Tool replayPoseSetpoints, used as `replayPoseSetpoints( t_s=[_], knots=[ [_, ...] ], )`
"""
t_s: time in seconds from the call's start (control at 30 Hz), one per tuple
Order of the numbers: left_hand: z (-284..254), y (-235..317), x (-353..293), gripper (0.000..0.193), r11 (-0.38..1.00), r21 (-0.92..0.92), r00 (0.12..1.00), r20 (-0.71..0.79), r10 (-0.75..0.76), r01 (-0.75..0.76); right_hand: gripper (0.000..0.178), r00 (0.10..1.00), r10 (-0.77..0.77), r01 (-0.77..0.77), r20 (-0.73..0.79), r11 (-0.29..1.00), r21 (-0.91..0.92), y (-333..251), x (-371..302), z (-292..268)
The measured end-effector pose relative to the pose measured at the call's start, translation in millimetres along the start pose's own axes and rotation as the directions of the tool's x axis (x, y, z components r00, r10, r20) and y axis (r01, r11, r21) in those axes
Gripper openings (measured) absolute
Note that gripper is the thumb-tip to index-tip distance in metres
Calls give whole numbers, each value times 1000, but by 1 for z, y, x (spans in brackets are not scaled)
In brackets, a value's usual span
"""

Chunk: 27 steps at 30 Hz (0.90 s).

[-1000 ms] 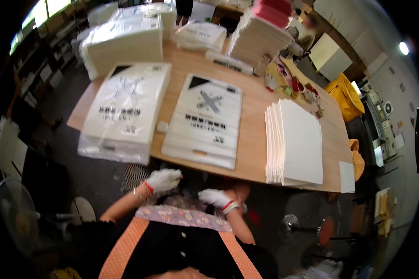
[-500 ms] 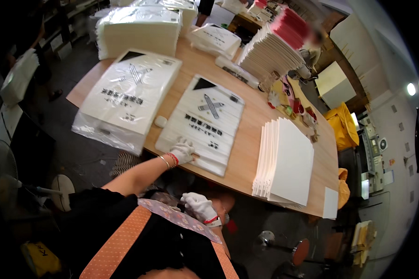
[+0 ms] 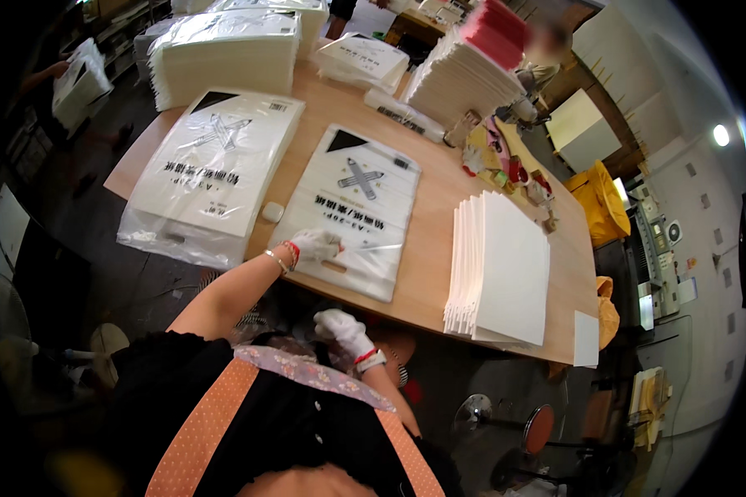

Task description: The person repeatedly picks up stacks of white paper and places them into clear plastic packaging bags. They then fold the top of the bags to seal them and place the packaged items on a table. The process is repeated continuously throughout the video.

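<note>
A stack of clear plastic bags (image 3: 358, 217), printed with crossed pencils and a black corner, lies on the table in front of me. My left hand (image 3: 315, 245), in a white glove, rests on its near part, just above the oval handle slot; the fingers lie along the film and a bare fingertip shows. Lower down, off the table's near edge and close to my lap, is my right hand (image 3: 344, 331), also gloved. Its fingers are curled in, and what they hold, if anything, is hidden. A small white rounded object (image 3: 272, 212) sits left of the bags.
Left of the bags lies a pile of filled packets (image 3: 215, 149), with a taller pile (image 3: 224, 62) behind. White sheets (image 3: 506, 269) stand fanned at right. Farther back are a paper stack with pink on top (image 3: 497, 33) and clutter (image 3: 506, 157). A stool (image 3: 538, 429) stands below right.
My left hand has shifted from the bags' near edge up onto the printed film, and the slot now shows. My right hand stays low. A person at far left has raised a packet.
</note>
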<state>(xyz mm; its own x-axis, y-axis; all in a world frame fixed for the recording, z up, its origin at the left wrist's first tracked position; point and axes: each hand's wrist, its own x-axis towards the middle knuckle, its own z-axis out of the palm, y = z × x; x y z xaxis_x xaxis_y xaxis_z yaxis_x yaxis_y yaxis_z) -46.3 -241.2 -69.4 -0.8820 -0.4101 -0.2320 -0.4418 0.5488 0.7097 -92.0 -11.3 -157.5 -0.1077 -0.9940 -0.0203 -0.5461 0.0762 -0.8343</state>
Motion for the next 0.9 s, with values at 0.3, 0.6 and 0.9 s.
replayPoseSetpoints(
  t_s=[0.3,0.6,0.9],
  knots=[
    [-4,8,5,32,994,-91,998,-32,49,-52,33,732,630,7,-261,376,927,-24,90,-43],
    [-32,-3,41,14,694,-704,967,-250,-39,-154,32,523,-215,-412,-825,784,-465,18,37,-94],
    [-62,88,25,22,810,-546,959,-276,68,-215,54,857,271,-468,-438,764,-445,-11,127,-82]
  ],
)
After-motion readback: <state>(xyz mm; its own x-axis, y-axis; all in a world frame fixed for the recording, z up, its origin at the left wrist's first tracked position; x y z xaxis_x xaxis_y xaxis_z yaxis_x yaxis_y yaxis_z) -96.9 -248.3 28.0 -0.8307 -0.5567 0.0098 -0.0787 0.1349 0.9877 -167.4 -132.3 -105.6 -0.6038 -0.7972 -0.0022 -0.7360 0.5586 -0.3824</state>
